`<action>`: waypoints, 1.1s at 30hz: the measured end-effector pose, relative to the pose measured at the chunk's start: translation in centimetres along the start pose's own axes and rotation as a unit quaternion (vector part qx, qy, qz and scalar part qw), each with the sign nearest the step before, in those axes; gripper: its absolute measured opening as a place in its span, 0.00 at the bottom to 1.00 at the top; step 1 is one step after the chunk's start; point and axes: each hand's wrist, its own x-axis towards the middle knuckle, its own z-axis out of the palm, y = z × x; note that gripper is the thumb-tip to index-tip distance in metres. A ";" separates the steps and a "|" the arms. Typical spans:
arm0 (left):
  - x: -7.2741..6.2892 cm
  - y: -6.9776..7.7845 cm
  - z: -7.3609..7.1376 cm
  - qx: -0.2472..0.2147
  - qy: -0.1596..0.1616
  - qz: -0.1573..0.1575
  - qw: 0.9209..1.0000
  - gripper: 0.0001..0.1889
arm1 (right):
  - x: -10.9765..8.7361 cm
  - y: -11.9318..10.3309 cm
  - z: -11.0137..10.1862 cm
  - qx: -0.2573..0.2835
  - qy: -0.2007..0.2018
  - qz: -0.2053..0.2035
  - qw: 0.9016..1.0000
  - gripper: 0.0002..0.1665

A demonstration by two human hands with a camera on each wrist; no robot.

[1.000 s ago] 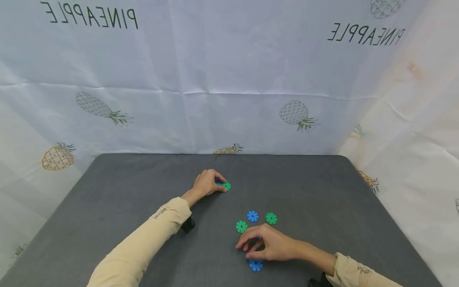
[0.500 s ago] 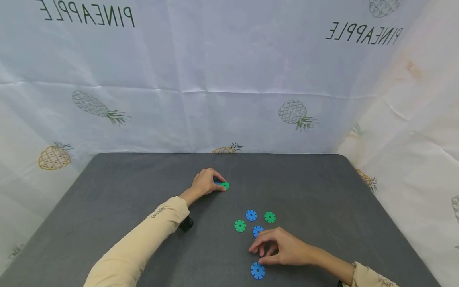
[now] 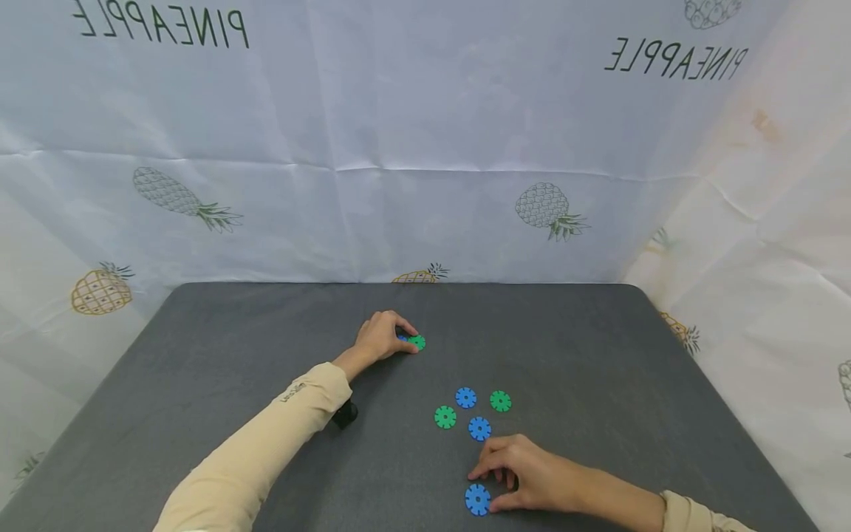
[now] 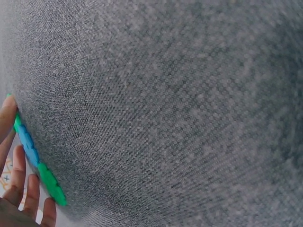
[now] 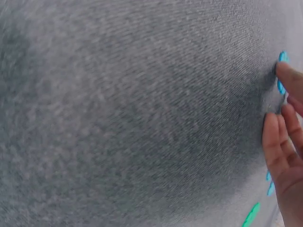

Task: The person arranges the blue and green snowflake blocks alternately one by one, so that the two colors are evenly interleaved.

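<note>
At the far middle of the table, my left hand (image 3: pixel 380 338) grips a green notched plastic disc (image 3: pixel 417 342) between thumb and forefinger. A blue disc (image 4: pixel 29 147) adjoins it, and the left wrist view shows green discs at both ends of this row; whether they interlock I cannot tell. Near the front, my right hand (image 3: pixel 532 476) hovers over a larger-looking blue disc (image 3: pixel 478 500) lying flat. Its thumb touches the disc's right edge, while the forefinger is bent just beyond the far edge, apart from the thumb.
Between the hands lie two blue discs, one farther (image 3: pixel 466 397) and one nearer (image 3: pixel 480 428), with a green disc to the left (image 3: pixel 445 417) and another to the right (image 3: pixel 501 401). The grey table (image 3: pixel 266 318) ends at a pineapple-print curtain (image 3: pixel 372 222).
My right hand has moved right and toward the front, uncovering a blue disc, and its thumb has come to the near blue disc's right side. My left hand keeps its grip in place.
</note>
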 end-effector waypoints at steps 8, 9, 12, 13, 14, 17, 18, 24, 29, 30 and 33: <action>0.0 0.1 0.0 0.004 0.002 0.002 1.000 0.13 | 0.0 -0.2 0.2 -0.026 -0.002 0.027 0.999 0.17; 0.0 0.1 0.0 0.004 0.001 0.002 1.000 0.13 | 0.0 -0.2 0.3 -0.018 0.000 0.027 0.999 0.17; 0.0 0.1 0.0 0.004 0.002 0.002 1.000 0.13 | -0.1 0.0 0.5 0.003 0.010 0.020 1.000 0.17; 0.1 0.0 0.0 0.004 0.002 0.001 1.000 0.13 | -0.1 0.0 0.5 0.008 0.013 0.018 1.000 0.18; 0.1 0.0 0.0 0.005 0.000 -0.001 1.000 0.13 | -0.1 0.1 0.6 0.013 0.015 0.015 1.000 0.18; 0.1 0.0 0.1 0.006 0.001 -0.001 1.000 0.13 | -0.1 0.2 0.6 0.017 0.016 0.008 1.000 0.18; 0.1 0.0 0.1 0.006 0.000 -0.002 1.000 0.13 | -0.1 0.3 0.6 0.018 0.014 0.008 1.000 0.19; 0.1 0.1 0.0 0.002 -0.002 -0.005 1.000 0.12 | 0.1 0.4 0.5 0.030 -0.001 0.011 0.999 0.18; 0.2 0.0 0.0 -0.003 -0.001 -0.004 1.000 0.12 | 0.1 0.3 0.4 0.033 0.000 0.011 0.999 0.16; 0.2 0.0 0.0 -0.003 -0.001 -0.004 1.000 0.12 | 0.1 0.3 0.4 0.035 0.002 0.011 0.999 0.15; 0.1 0.1 -0.1 -0.002 -0.002 -0.007 1.000 0.12 | 0.0 0.4 0.3 0.038 0.012 0.007 0.999 0.14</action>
